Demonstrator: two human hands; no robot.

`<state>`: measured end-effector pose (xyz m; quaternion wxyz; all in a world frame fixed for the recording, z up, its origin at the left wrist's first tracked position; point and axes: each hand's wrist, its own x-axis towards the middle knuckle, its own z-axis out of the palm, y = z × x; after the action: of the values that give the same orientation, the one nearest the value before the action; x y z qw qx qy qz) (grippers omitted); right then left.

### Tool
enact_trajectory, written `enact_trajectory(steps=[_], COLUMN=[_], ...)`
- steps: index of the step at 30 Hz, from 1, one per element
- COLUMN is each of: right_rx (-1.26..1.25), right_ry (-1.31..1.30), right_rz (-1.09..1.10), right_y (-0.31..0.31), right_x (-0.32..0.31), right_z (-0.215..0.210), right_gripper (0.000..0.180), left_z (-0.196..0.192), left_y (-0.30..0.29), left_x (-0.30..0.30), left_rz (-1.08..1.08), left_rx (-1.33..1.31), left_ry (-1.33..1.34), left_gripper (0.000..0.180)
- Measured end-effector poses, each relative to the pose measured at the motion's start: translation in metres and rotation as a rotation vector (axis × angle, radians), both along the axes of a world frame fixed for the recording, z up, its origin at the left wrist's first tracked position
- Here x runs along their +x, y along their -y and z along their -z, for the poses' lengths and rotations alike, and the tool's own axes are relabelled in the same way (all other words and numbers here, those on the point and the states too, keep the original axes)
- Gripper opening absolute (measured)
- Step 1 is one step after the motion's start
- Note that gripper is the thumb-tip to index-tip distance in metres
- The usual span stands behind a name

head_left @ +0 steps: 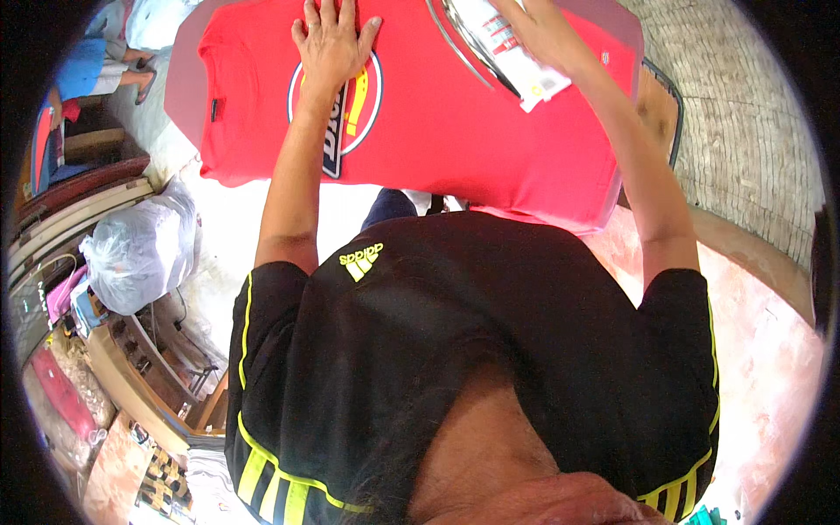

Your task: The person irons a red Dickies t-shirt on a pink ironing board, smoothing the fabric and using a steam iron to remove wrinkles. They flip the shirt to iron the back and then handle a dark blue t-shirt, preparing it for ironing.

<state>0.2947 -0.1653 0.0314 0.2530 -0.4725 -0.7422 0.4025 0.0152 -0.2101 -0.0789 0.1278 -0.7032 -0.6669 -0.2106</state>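
A red T-shirt (420, 114) with a round printed badge lies spread over a board with a dull pink cover (185, 83). My left hand (332, 39) rests flat on the shirt near the top of the badge, fingers spread. To the right, my right hand (544, 35) is closed over a white clothes iron (500, 44) with a shiny curved metal edge. The iron sits on the right half of the shirt. The top of the frame cuts off part of the iron and of the right fingers, so the grip shows only partly.
A wooden piece with a dark metal rim (661, 114) stands beside the board's right end. At left are a stuffed clear plastic bag (144, 249) and wooden furniture (131, 350). Another person's leg (131, 80) shows at upper left. A brick-patterned surface (744, 131) lies right.
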Motion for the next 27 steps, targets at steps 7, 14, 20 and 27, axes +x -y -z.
enact_trajectory(steps=[7, 14, 20, 27], right_rx=[0.104, 0.066, 0.257, 0.331], right_ry=[0.031, 0.025, 0.114, 0.350], right_rz=[0.029, -0.013, -0.058, -0.385], right_y=[0.106, 0.100, 0.015, -0.097], right_x=[-0.002, -0.040, -0.031, -0.051], right_z=[0.028, 0.018, -0.004, -0.037], right_gripper=[0.038, 0.040, 0.036, 0.031], left_z=[0.022, 0.027, -0.001, -0.049], left_y=[0.046, 0.070, -0.002, -0.086], left_x=[-0.008, -0.041, -0.129, -0.199], left_rz=[-0.103, -0.255, -0.382, -0.471], left_rx=[-0.016, -0.065, 0.191, -0.330], left_ry=[0.082, 0.178, 0.010, 0.088], left_gripper=[0.068, 0.071, 0.051, 0.055])
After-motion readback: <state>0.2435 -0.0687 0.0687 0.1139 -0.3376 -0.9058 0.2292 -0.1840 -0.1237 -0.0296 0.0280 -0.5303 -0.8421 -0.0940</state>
